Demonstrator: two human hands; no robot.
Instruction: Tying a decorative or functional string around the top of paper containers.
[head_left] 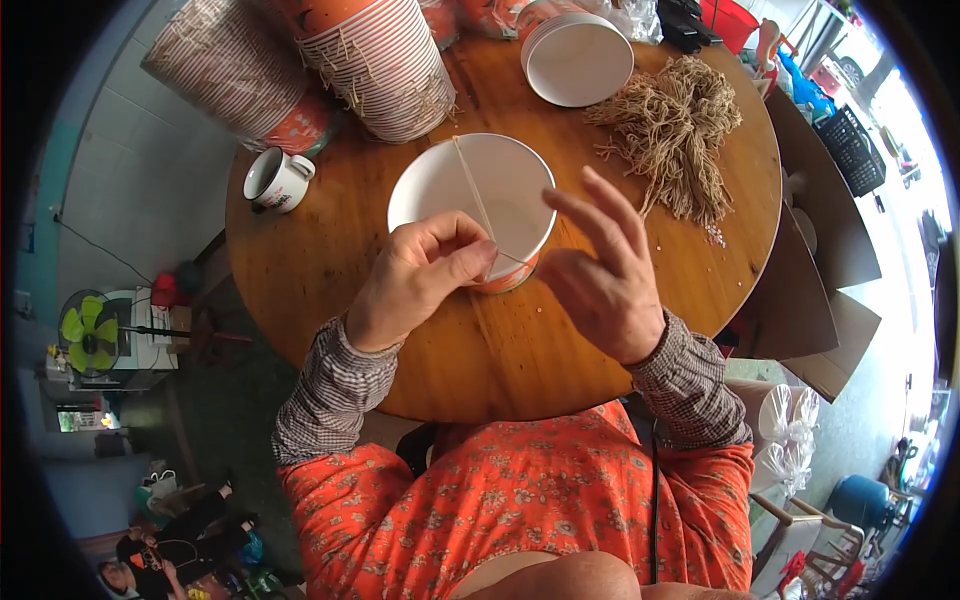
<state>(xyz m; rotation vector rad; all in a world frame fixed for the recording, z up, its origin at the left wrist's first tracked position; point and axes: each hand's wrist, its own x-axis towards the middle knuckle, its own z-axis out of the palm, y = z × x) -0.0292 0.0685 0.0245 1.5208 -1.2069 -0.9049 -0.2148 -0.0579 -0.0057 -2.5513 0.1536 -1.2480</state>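
Note:
A large paper tub (420, 185), white inside and orange printed outside, stands on the table in front of me. A thin tan string (468, 175) runs from its far rim across the mouth to the near rim. There my left hand (415, 275) pinches the string between thumb and forefinger. A short length of string extends rightward from that pinch. My right hand (610, 275) is raised just right of the tub, fingers spread and apart from it. Farther right lies a loose bundle of tan strings (685, 135).
Tall stacks of nested paper tubs (375, 75) stand at the back left, beside a white enamel mug (280, 180). Another white tub (578, 65) lies tipped at the back. The round wooden table (690, 270) has cardboard boxes (790, 285) past its right edge. A person sits at lower left.

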